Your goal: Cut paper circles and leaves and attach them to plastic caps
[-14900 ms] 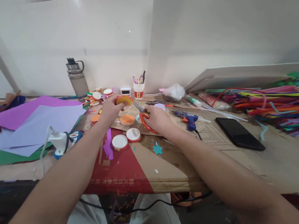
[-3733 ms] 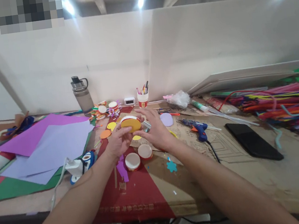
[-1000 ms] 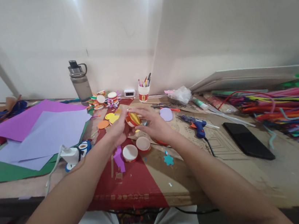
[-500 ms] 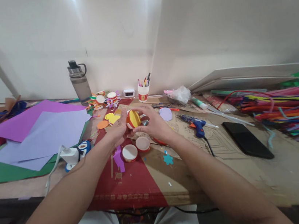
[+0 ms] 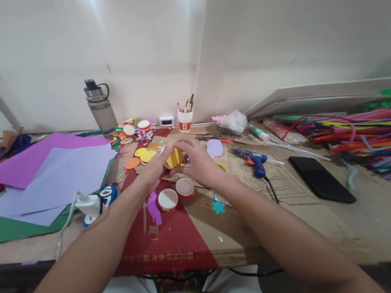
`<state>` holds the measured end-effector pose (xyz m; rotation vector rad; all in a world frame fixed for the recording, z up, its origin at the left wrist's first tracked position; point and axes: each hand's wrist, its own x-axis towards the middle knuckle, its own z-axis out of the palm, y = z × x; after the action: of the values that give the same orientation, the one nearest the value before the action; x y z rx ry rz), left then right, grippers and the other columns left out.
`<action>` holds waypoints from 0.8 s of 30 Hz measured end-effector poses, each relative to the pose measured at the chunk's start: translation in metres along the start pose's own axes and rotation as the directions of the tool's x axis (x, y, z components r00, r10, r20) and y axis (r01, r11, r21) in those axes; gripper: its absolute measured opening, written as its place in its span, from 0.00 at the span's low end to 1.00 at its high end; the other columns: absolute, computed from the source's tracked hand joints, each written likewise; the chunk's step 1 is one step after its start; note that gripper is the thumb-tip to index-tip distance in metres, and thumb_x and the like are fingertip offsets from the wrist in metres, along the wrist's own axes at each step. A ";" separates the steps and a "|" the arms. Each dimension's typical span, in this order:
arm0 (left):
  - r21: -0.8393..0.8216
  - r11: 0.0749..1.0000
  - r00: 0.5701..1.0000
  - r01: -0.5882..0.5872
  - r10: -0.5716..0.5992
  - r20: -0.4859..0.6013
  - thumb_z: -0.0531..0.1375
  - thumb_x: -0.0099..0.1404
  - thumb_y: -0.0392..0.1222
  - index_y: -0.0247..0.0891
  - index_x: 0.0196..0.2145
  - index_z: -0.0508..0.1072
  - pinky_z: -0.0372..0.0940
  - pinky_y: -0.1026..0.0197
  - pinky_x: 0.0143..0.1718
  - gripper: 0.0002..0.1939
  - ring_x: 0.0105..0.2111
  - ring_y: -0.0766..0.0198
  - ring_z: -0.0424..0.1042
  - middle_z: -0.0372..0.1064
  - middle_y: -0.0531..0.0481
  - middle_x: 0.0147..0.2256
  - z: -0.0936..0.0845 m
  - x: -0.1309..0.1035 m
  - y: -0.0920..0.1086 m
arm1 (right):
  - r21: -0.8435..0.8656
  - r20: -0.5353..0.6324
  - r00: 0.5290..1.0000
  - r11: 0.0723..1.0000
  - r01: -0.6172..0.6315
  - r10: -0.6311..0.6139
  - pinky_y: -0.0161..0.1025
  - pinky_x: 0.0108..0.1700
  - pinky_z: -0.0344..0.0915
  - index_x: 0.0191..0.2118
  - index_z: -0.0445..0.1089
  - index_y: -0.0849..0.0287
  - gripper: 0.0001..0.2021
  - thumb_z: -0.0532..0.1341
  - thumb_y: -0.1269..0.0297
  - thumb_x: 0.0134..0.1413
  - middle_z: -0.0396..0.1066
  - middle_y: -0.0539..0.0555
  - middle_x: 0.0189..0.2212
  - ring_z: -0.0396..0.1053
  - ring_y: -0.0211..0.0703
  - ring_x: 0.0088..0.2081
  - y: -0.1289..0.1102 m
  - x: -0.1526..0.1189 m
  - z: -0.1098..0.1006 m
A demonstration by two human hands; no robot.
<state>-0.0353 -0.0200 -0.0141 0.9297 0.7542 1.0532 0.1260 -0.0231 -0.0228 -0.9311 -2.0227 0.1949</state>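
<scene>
The left hand (image 5: pixel 155 167) and right hand (image 5: pixel 197 159) grasp the yellow-faced disc (image 5: pixel 174 158) from either side, fingers curved and partly open; it is held tilted above the counter (image 5: pixel 236 237), seemingly clear of it; both forearms reach forward and converge, just beyond two white-topped round pieces (image 5: pixel 168 199).

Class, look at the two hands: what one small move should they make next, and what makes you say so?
Probably a gentle press around the edge of the yellow-faced round piece: the left hand and right hand hold it from opposite sides with their fingers near its rim. I cannot tell whether its face is loose.
</scene>
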 end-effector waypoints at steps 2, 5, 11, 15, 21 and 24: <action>0.077 0.997 1.000 -0.014 0.012 0.027 0.70 0.52 0.42 0.34 0.25 0.71 0.50 0.68 0.17 0.12 0.17 0.71 0.59 0.64 0.54 0.20 0.001 -0.001 0.003 | -0.035 -0.006 0.999 0.999 0.032 -0.032 0.55 0.59 0.64 0.59 0.67 0.50 0.34 0.74 0.69 0.44 0.66 0.58 0.55 0.63 0.53 0.58 0.001 0.000 0.001; 0.037 0.999 1.000 -0.001 0.002 -0.025 0.65 0.45 0.32 0.34 0.24 0.70 0.54 0.68 0.17 0.07 0.18 0.70 0.61 0.67 0.53 0.21 0.003 -0.002 0.008 | -0.078 -0.018 0.998 0.996 0.053 -0.054 0.57 0.61 0.61 0.60 0.66 0.48 0.34 0.73 0.66 0.46 0.65 0.57 0.55 0.61 0.53 0.59 -0.002 0.001 0.000; -0.218 0.973 0.997 -0.080 0.078 -0.020 0.58 0.44 0.28 0.34 0.30 0.75 0.67 0.65 0.29 0.13 0.26 0.67 0.71 0.74 0.50 0.28 0.004 -0.006 0.014 | 0.067 -0.161 0.986 0.997 -0.032 0.042 0.55 0.57 0.65 0.65 0.57 0.50 0.38 0.71 0.55 0.50 0.61 0.61 0.60 0.60 0.55 0.60 -0.014 0.003 -0.007; -0.221 0.958 0.981 -0.182 0.191 0.018 0.64 0.49 0.28 0.36 0.32 0.75 0.69 0.64 0.35 0.10 0.29 0.68 0.73 0.76 0.51 0.32 -0.001 -0.004 0.010 | 0.205 -0.206 0.977 0.979 -0.008 0.051 0.47 0.49 0.69 0.59 0.63 0.54 0.27 0.68 0.58 0.55 0.67 0.60 0.53 0.66 0.50 0.52 -0.017 0.003 -0.003; -0.213 0.959 0.972 -0.185 0.210 0.102 0.73 0.49 0.33 0.35 0.34 0.77 0.69 0.65 0.35 0.14 0.29 0.70 0.73 0.77 0.52 0.32 -0.009 0.004 -0.003 | 0.175 -0.257 0.966 0.984 0.025 0.021 0.46 0.48 0.67 0.50 0.71 0.56 0.14 0.65 0.65 0.58 0.72 0.57 0.44 0.68 0.47 0.46 -0.021 0.004 -0.001; -0.215 0.962 0.976 -0.168 0.192 0.100 0.74 0.48 0.33 0.35 0.34 0.77 0.70 0.65 0.35 0.15 0.29 0.69 0.74 0.77 0.52 0.31 -0.011 0.005 -0.006 | 0.162 -0.271 0.961 0.987 -0.005 0.050 0.45 0.46 0.67 0.48 0.72 0.56 0.12 0.65 0.66 0.58 0.72 0.56 0.41 0.67 0.46 0.43 -0.022 0.003 -0.002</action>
<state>-0.0408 -0.0134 -0.0241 0.8860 0.4567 1.1993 0.1147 -0.0369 -0.0091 -0.8363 -1.7133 0.2267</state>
